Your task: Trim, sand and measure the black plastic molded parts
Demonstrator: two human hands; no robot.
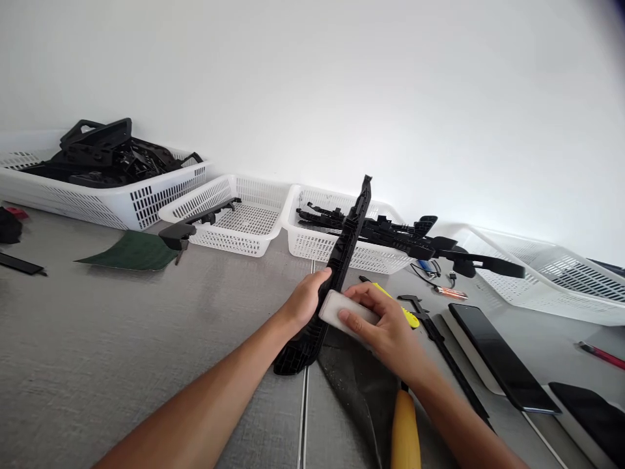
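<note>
My left hand (308, 299) is closed around a long black ribbed plastic part (347, 244), which slants up and away from me over the grey table. In my right hand (385, 322) is a pale rectangular block (344, 312), pinched between thumb and fingers. The block's left end is against or just in front of the plastic part; whether they touch I cannot tell. Below both hands lies a dark cloth (354, 384), and a yellow handle (405, 430) rests on it. A yellow utility knife (410, 318) is partly hidden behind my right hand.
Behind stand a basket (288, 225) with several black parts jutting right, another basket (263, 247) holding one part, and a large filled basket (112, 198). At right lie a caliper (432, 332), a phone (500, 355), a battery (450, 293) and a white basket (527, 290). Green sheet (129, 251) lies left.
</note>
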